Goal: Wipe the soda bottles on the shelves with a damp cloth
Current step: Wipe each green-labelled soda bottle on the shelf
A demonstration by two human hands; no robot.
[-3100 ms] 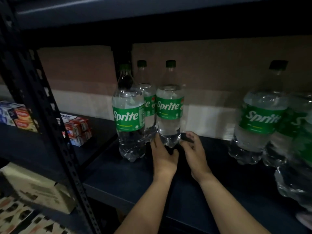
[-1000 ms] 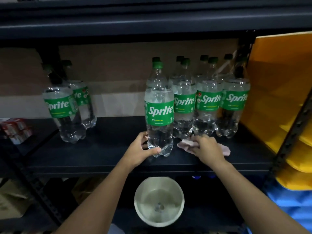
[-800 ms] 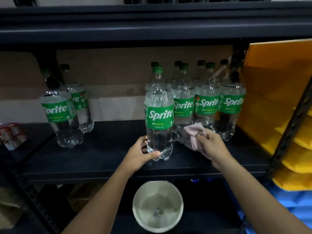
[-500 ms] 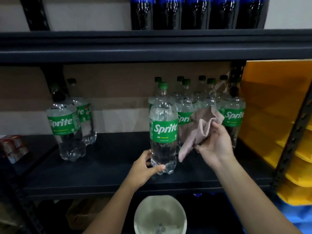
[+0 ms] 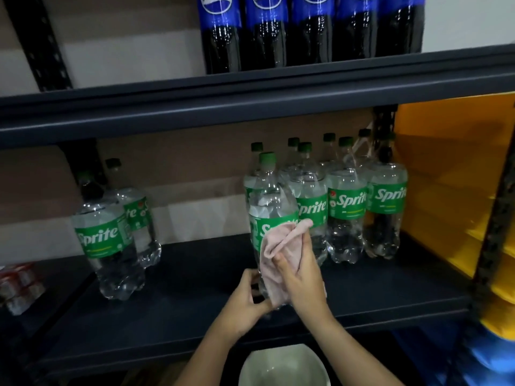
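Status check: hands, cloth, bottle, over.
Left hand grips front Sprite bottle at its base. Right hand presses pink cloth against its label. Bottle upright on shelf; nothing in the way.

"Sprite": green-label btls (image 5: 347, 203); "Pepsi": top-shelf btls (image 5: 220, 32)

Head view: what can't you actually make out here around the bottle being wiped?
- Front Sprite bottle: the pink cloth and right hand cover most of its label and lower body.
- Its base: hidden behind the left hand.
- Pepsi bottles: tops cut off by the upper edge.
- White basin: cut off by the bottom edge.
- Red packs: too dark and blurred to read.
- Whether the cloth is damp: cannot tell.
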